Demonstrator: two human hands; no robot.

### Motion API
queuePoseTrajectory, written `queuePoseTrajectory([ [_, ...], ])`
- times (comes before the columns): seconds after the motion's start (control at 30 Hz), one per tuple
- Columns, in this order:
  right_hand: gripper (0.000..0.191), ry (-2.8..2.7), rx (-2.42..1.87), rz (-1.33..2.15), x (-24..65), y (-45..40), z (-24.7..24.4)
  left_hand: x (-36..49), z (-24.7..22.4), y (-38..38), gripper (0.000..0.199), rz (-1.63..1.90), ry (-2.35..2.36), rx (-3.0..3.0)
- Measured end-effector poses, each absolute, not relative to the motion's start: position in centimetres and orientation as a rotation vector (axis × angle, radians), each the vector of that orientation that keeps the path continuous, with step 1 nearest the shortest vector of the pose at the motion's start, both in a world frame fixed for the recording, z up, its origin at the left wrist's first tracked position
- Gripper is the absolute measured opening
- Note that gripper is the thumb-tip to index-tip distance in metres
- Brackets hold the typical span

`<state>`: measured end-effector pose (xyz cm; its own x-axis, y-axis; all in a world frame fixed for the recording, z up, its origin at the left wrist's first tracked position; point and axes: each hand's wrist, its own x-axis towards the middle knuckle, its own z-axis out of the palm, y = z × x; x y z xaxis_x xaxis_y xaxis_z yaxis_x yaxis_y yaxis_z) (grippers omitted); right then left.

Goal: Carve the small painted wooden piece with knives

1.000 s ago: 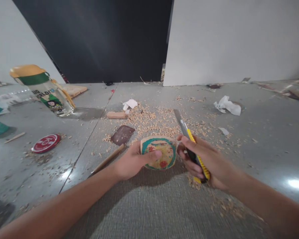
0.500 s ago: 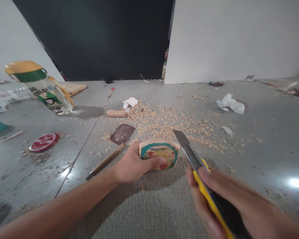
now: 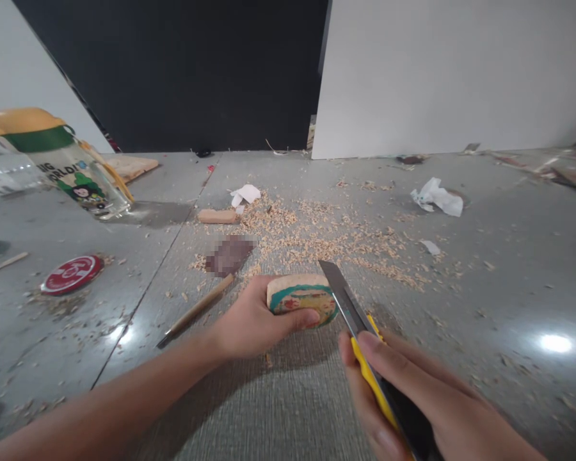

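Left hand (image 3: 252, 323): clamped on the painted wooden block, thumb flat across its coloured face; the other fingers are mostly hidden behind.
Painted wooden block (image 3: 302, 296): held near the middle of the view, just over the grey surface (image 3: 499, 246); teal ring, yellow and red inside, bare pale edge uppermost.
Right hand (image 3: 441, 397): fingers wrapped on the utility knife, thumb along the top; slightly blurred.
Utility knife (image 3: 381, 387): yellow and black, blade (image 3: 342, 291) out, slanting up and left. Blade overlaps the block's right end in view; contact, cannot tell.
Wood shavings (image 3: 317, 240): scattered beyond both hands, densest near the small wood piece (image 3: 217, 216).
Wooden-handled tool (image 3: 201, 310): lies left of the left hand, handle end just beside a brown sheet (image 3: 230, 256).
Far left: red disc (image 3: 72, 275), clear bottle (image 3: 77, 169) with yellow-and-green top.
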<state>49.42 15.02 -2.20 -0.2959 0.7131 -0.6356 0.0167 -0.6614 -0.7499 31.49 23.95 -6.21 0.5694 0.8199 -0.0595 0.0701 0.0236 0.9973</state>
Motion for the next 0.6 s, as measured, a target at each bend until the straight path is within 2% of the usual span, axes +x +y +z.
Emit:
queuePoseTrajectory([
  [0.4,0.057,-0.990,-1.467,1.995,49.35,15.06,-2.87,31.49,-6.17,23.83,0.014,0.786,0.880,1.641],
  [0.6,0.052,-0.947,-1.484,1.978,49.32,14.86,-3.02,31.43,-6.38,23.76,0.018,0.794,0.908,1.642],
])
